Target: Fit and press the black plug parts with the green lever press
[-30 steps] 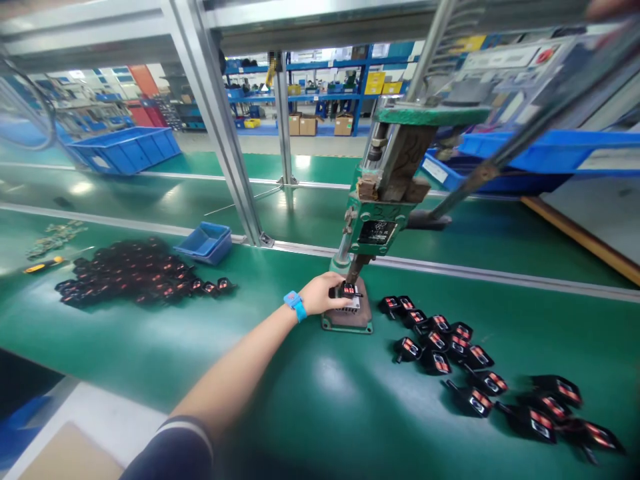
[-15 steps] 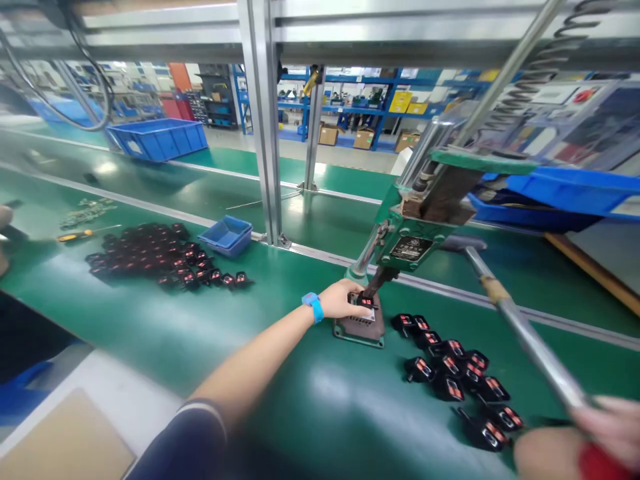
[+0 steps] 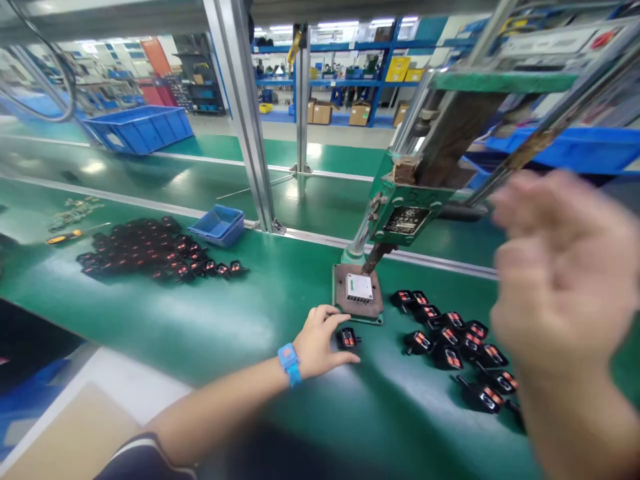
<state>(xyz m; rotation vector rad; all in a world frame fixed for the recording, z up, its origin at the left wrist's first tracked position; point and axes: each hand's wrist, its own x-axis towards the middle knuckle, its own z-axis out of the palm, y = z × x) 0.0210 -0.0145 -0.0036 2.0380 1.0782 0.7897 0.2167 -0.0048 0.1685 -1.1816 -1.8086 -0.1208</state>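
Observation:
On the green bench, my left hand (image 3: 320,343) is open, thumb and fingers spread around a small black part with red-orange marks (image 3: 347,339). Whether the fingertips touch it I cannot tell. Just beyond stands a green hand press (image 3: 405,220); a white fixture block (image 3: 359,287) sits bare on its base plate (image 3: 341,300). My right hand (image 3: 565,287) is raised at the right, smeared by motion, below the press's long metal lever (image 3: 540,143), which slants up to the right. It appears apart from the lever, and its finger positions are unclear.
Several similar black parts (image 3: 450,337) lie right of the press, and a bigger pile (image 3: 140,250) lies at left. Behind that pile is a small blue bin (image 3: 217,227). A screwdriver (image 3: 65,237) rests farther left. A metal post (image 3: 240,113) rises behind the bench.
My left hand has drawn back from the fixture with the black part, which now lies on the bench. The lever has swung upward, and my right hand has risen from its grip.

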